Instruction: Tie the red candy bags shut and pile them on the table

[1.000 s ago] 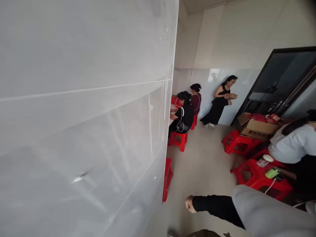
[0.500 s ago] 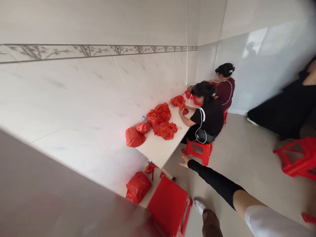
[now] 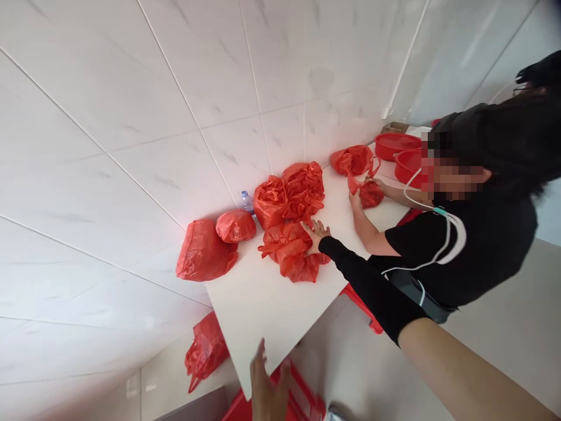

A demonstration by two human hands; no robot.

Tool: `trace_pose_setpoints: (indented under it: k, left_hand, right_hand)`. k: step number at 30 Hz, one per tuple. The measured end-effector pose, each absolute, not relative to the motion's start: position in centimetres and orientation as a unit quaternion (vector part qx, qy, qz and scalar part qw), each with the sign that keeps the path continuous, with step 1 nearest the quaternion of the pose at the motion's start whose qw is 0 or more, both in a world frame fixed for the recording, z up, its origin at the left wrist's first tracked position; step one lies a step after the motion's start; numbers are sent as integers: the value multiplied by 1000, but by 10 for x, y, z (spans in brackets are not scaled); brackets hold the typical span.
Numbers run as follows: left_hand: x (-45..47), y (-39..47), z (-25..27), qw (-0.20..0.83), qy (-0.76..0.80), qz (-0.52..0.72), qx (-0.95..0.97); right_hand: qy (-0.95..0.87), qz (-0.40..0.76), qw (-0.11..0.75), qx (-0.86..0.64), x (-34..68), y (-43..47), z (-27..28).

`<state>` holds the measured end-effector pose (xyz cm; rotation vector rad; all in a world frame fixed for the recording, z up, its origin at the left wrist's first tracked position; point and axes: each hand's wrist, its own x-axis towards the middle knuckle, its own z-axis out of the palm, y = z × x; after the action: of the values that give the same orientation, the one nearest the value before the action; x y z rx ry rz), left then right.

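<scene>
My right hand (image 3: 316, 236), below a black sleeve, reaches over the white table with fingers spread. It lies on or just above a crumpled red plastic bag (image 3: 291, 254); I cannot tell how firmly it touches. Low in the view, my left hand (image 3: 268, 386) is in front of the table's near corner, fingers apart and holding nothing. Behind the crumpled bag, two bunched red bags (image 3: 270, 202) (image 3: 303, 190) lean near the wall. A smaller red bundle (image 3: 235, 226) and a fuller red bag (image 3: 204, 251) sit at the table's left end.
A co-worker (image 3: 473, 245) in black sits at the right, both hands on a red bag (image 3: 370, 192). Red basins (image 3: 397, 146) stand beyond. A plastic bottle (image 3: 246, 201) is by the wall. Below the table are another red bag (image 3: 208, 348) and a red stool (image 3: 302, 392).
My view has come much closer to the table. My right hand has moved from beside the table to the crumpled red bag. My left hand has come into view.
</scene>
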<state>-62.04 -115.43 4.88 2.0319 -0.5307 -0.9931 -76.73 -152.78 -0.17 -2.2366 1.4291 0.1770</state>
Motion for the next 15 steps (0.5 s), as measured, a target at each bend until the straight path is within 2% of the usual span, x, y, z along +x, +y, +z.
trace_pose_setpoints:
  k: [4,8,12,15]
  left_hand:
    - [-604,-1276,19,317,-378,-282,823]
    - [-591,-1361,4,248,-487,-256,797]
    - [-580,-1396,-14,203,-513,-290,782]
    - [-584,-1397,-28,207,-487,-301,793]
  right_hand:
    - [442,86,256,-856,-766,-1549,-33]
    - [371,75,256,-889,-776,-1536,-43]
    - [336,53,257,-905,-788,-1523,-49]
    - [358,29,269,-894,-787,-1517,-58]
